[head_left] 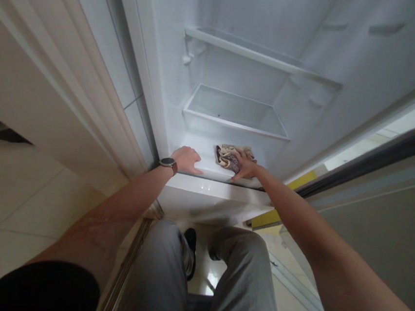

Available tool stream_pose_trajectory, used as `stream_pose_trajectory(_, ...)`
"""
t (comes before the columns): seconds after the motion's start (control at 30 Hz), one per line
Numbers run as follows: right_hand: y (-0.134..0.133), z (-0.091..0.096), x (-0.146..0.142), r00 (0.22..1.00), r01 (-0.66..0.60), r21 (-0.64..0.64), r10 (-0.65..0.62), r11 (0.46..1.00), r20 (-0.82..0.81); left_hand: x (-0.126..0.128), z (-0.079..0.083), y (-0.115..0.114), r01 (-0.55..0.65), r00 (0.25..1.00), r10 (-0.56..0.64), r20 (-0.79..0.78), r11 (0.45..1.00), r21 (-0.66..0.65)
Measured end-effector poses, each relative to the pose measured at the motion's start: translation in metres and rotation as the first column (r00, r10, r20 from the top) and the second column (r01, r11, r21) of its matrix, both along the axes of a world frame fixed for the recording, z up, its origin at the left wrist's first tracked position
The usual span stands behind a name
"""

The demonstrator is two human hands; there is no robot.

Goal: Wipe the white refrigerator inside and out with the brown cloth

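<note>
Our right hand (245,165) lies spread on the patterned cloth (225,158) | our left hand (186,160), loosely spread, at the refrigerator floor (208,164) | glass shelf (237,110) beyond both

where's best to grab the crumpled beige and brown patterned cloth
The cloth is probably best gripped by its right side, from above and in front, where the right hand rests: it lies as a loose, folded bundle with layers easy to gather.

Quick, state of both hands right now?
Left hand: open, nothing visibly held.
Right hand: on the patterned cloth; whether gripping it cannot be told.
</note>
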State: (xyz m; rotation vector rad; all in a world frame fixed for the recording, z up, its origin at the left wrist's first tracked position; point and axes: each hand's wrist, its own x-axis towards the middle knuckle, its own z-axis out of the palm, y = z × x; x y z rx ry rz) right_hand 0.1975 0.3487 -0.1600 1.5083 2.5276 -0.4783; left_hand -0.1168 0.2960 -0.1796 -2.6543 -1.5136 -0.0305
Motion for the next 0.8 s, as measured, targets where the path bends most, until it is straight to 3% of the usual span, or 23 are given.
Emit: stream_pose_trajectory(0.8, 0.0019, -0.0032, 0.0011, 1.0, 0.0, 0.006, 0.0, 1.0, 0.002, -0.0001, -0.0012, -0.0003, 0.007, 1.0, -0.006, -0.029, 1.0, 0.029)
